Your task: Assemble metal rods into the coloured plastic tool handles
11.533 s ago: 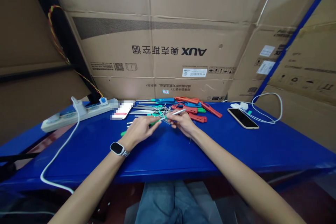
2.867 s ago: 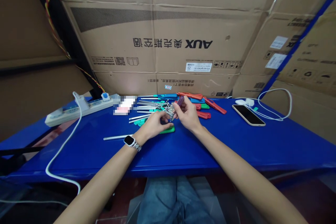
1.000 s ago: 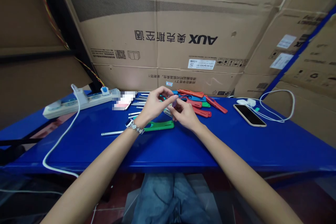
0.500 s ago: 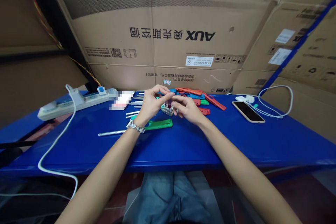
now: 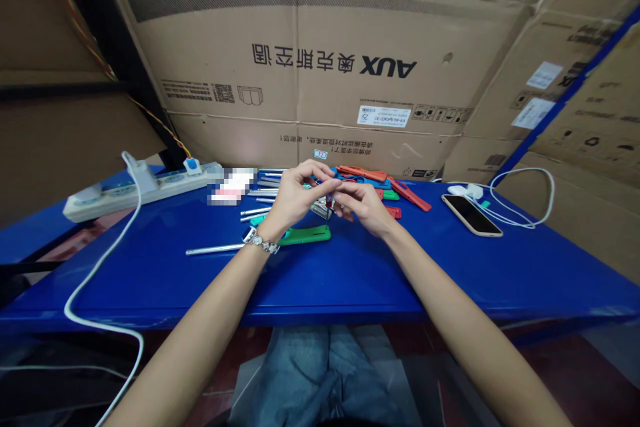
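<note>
A small screwdriver (image 5: 329,202) with a dark red handle stands nearly upright in front of me. Its tip meets the right end of a green plastic handle (image 5: 311,234), which lies flat on the table with a silver metal rod (image 5: 213,250) reaching out to the left. My left hand (image 5: 295,199), with a metal watch (image 5: 260,240) at the wrist, pinches the top of the screwdriver between thumb and fingers. From the other side, the curled fingers of my right hand (image 5: 366,210) close around the screwdriver's handle. The fingers partly hide it.
Behind my hands lie several metal rods (image 5: 255,215) and orange (image 5: 363,173), red and blue plastic handles. A phone (image 5: 471,215) and white cable (image 5: 553,190) sit at right, a power strip (image 5: 125,197) at left. Cardboard (image 5: 320,20) walls the back of the blue table (image 5: 340,280).
The view has shifted slightly. Both hands stay at the screwdriver, with the left thumb and fingers moved a little rightward over its top. The screwdriver tip remains on the green handle.
</note>
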Demonstrator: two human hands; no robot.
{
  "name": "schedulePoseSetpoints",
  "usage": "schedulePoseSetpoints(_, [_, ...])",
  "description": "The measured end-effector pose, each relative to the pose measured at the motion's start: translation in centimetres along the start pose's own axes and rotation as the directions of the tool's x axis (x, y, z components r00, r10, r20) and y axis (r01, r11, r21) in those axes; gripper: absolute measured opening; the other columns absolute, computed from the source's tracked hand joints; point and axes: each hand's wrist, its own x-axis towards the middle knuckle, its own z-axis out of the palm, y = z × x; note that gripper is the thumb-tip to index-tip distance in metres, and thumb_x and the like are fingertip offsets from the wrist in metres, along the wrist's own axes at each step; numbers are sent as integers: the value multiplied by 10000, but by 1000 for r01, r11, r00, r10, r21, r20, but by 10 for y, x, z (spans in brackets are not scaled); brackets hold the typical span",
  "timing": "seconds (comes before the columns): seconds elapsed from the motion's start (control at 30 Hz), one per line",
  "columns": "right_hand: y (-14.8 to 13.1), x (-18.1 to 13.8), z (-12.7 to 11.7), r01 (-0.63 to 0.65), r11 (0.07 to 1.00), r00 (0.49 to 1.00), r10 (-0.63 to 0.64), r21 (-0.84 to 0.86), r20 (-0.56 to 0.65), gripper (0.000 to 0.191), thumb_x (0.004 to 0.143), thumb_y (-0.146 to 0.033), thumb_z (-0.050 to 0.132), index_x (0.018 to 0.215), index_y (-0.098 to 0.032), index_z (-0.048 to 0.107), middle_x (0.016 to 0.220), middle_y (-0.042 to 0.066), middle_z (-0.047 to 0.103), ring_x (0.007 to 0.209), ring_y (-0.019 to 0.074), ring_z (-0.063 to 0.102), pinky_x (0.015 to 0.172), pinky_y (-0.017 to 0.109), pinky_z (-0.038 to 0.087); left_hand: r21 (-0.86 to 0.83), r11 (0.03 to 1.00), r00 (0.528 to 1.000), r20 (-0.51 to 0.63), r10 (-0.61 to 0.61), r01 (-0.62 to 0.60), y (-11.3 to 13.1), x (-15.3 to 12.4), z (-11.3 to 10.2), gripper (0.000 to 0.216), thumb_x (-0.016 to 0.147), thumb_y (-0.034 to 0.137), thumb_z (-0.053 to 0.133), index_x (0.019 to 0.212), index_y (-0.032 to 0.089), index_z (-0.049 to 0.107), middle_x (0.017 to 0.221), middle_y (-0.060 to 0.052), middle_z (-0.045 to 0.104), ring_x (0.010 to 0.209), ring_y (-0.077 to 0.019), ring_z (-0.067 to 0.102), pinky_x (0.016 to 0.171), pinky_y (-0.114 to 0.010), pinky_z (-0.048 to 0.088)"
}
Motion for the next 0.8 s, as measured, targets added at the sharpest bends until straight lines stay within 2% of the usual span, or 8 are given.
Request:
schedulePoseSetpoints(0.1, [-1, 0, 2, 18, 1000, 1000, -18, -9, 1, 382, 819, -551, 634, 863, -171, 651, 573, -34, 544, 447, 81, 404, 432, 226, 297, 32, 999, 1000, 4, 7, -7, 1, 0, -1, 173, 798, 292, 743, 694, 177, 667, 914, -63, 692, 880, -180, 641, 750, -322, 495])
schedulePoseSetpoints(0.23, [0, 2, 6, 11, 1000, 999, -10, 21, -47, 425, 744, -580, 711, 845, -177, 621, 608, -42, 530, 494, 85, 436, 466, 227, 335, 64, 998, 999, 22, 28, -29, 3, 0, -2, 194, 806, 314, 739, 694, 177, 658, 928, -66, 687, 901, -190, 635, 777, -332, 489])
schedulePoseSetpoints(0.33, [6, 5, 12, 6, 997, 993, 3, 76, -116, 441, 683, -553, 777, 789, -189, 553, 635, -49, 524, 526, 84, 457, 493, 223, 358, 109, 992, 997, 41, 64, -68, 5, -1, -2, 198, 820, 309, 732, 694, 180, 650, 928, -62, 685, 912, -193, 624, 808, -342, 477])
schedulePoseSetpoints(0.47, [11, 7, 16, 67, 990, 983, -44, 125, -178, 456, 657, -468, 825, 733, -201, 463, 677, -54, 531, 570, 83, 497, 527, 215, 389, 155, 982, 994, 60, 96, -105, 7, -3, -1, 182, 849, 296, 707, 713, 185, 659, 919, -56, 685, 914, -195, 614, 835, -356, 468])
schedulePoseSetpoints(0.53, [8, 5, 15, 74, 989, 987, -54, 127, -151, 430, 676, -461, 812, 762, -200, 481, 683, -57, 533, 544, 74, 486, 510, 214, 385, 155, 982, 993, 67, 100, -110, 7, -3, -1, 175, 857, 291, 701, 722, 184, 668, 926, -58, 687, 917, -197, 616, 826, -353, 469])
schedulePoseSetpoints(0.67, [-4, 1, 7, 57, 995, 998, -57, 85, 3, 385, 771, -542, 697, 872, -189, 578, 635, -48, 540, 497, 81, 471, 466, 222, 378, 147, 984, 993, 89, 83, -96, 5, -3, 1, 137, 860, 296, 696, 773, 191, 709, 965, -68, 690, 925, -195, 625, 780, -325, 482])
schedulePoseSetpoints(0.8, [-3, 2, 4, 46, 998, 998, -44, 40, -53, 417, 747, -575, 716, 811, -183, 590, 638, -24, 580, 501, 94, 502, 450, 227, 389, 163, 987, 998, 64, -1, -9, 0, -6, -7, 209, 905, 337, 626, 1045, 210, 716, 1100, -84, 677, 944, -182, 634, 743, -286, 498])
